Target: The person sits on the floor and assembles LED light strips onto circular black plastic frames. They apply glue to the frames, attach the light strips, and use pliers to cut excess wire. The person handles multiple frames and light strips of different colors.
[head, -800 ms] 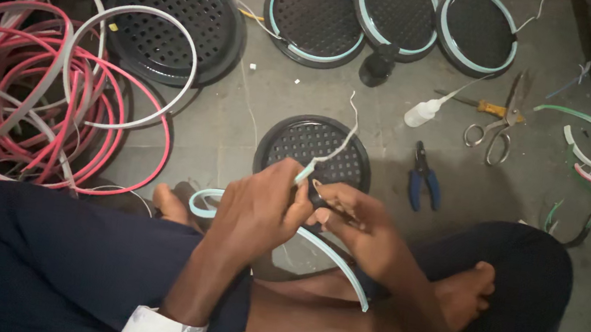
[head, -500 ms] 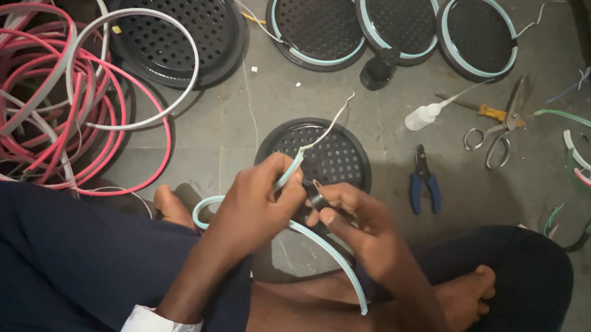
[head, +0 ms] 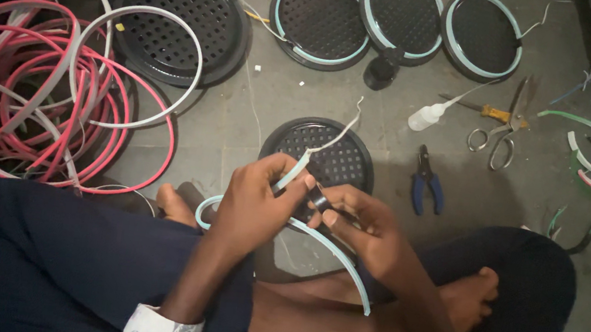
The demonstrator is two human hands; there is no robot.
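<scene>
— What do you see at the hands?

— My left hand point(head: 254, 202) pinches the pale blue strip point(head: 294, 173) near its end, just below the small black grille point(head: 323, 154). My right hand point(head: 362, 229) closes its fingertips on a small dark piece against that strip.

— And around the grille?

— Blue pliers point(head: 427, 185) to its right, scissors point(head: 500, 130) beyond; pink cable coils point(head: 36, 99) far left.

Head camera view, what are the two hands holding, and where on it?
The left hand pinches the pale blue strip near its wired end; the right hand grips a small dark piece at that end.
</scene>
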